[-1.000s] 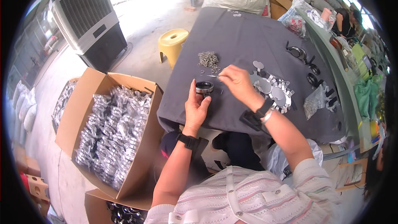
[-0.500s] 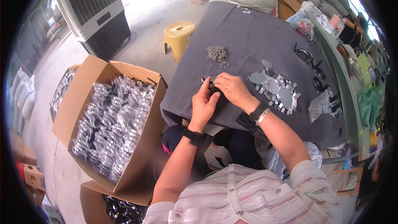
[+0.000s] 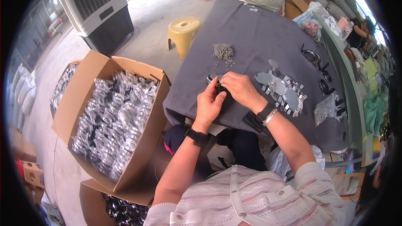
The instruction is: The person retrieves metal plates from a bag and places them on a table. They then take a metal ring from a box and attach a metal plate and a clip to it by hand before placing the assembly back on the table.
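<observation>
Over the near part of the grey cloth-covered table (image 3: 247, 29), my left hand (image 3: 209, 105) is closed round a small black part with a round, light-edged rim (image 3: 210, 77). My right hand (image 3: 243, 89) pinches at the same part from the right, its fingertips pressed together; anything small between them is hidden. Just beyond my hands lies a pile of small metal clips (image 3: 223, 52). To the right are several round mirror-like discs (image 3: 279, 86) among small pale tabs. Farther right sit black ring-shaped parts with arms (image 3: 310, 56).
At left, a cardboard box (image 3: 138, 68) holds many plastic-wrapped round parts; a lower box (image 3: 90, 201) contains black parts. A yellow stool (image 3: 184, 31) and an air cooler (image 3: 98, 12) stand beyond. A clear bag (image 3: 325, 109) lies on the right. Another person (image 3: 363, 31) is at far right.
The view has shifted slightly. My hands stay together on the black part, with only small finger movement.
</observation>
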A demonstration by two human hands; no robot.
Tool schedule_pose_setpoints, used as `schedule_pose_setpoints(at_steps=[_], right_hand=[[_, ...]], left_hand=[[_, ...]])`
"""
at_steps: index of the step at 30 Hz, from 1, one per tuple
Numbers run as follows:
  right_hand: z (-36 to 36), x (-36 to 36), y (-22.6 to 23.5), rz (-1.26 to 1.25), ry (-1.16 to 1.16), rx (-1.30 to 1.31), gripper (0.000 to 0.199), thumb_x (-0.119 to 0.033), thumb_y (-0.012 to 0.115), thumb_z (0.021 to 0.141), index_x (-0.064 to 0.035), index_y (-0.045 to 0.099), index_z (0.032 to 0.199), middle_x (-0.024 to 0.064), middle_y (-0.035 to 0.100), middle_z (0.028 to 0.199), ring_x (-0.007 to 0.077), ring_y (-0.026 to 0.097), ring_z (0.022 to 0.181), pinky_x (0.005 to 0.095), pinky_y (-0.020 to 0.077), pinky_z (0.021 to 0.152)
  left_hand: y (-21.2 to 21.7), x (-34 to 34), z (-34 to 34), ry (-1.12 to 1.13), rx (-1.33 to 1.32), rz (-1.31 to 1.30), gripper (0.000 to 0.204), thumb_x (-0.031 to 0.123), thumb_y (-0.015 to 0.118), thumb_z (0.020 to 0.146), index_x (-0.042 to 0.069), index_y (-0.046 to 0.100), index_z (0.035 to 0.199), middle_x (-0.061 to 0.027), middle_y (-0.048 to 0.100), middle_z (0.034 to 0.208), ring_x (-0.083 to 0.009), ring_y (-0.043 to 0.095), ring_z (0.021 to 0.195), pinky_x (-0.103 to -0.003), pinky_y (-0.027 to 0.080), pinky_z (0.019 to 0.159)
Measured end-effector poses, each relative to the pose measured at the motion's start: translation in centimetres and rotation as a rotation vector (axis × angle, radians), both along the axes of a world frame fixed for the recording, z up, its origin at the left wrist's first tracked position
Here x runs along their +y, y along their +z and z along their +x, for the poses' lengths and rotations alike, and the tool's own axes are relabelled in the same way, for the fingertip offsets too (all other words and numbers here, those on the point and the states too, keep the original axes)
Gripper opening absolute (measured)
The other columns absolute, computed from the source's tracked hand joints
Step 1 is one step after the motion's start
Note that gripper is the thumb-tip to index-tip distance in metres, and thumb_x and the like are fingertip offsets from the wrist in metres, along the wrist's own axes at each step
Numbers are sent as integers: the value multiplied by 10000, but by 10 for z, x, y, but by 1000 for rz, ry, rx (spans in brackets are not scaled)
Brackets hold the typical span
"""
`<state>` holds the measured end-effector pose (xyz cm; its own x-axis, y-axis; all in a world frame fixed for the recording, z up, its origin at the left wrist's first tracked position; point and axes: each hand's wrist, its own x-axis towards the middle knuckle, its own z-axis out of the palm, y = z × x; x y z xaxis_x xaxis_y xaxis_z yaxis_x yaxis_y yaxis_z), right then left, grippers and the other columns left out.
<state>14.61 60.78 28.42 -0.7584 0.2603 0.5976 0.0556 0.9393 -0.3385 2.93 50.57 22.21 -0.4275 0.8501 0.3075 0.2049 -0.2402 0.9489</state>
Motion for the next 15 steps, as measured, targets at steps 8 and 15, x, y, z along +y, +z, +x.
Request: schedule_pose_setpoints(at_steps=[8, 15], right_hand=[[-2, -8, -8, -11, -57, 54, 95, 11, 641, 778, -8, 595, 859, 113, 628, 859, 302, 632, 753, 354, 518, 640], [3, -3, -7, 18, -19, 11, 100, -3, 642, 779, -18, 622, 875, 107, 635, 876, 295, 636, 763, 349, 526, 648]], left_hand=[[0, 0, -3, -13, 2, -8, 507, 43, 643, 850, 5, 485, 1331, 20, 565, 783, -56, 492, 723, -210, 441, 695], [0, 4, -2, -28, -65, 18, 347, 46, 603, 871, 25, 571, 1215, 32, 562, 756, -34, 496, 654, -189, 425, 608]])
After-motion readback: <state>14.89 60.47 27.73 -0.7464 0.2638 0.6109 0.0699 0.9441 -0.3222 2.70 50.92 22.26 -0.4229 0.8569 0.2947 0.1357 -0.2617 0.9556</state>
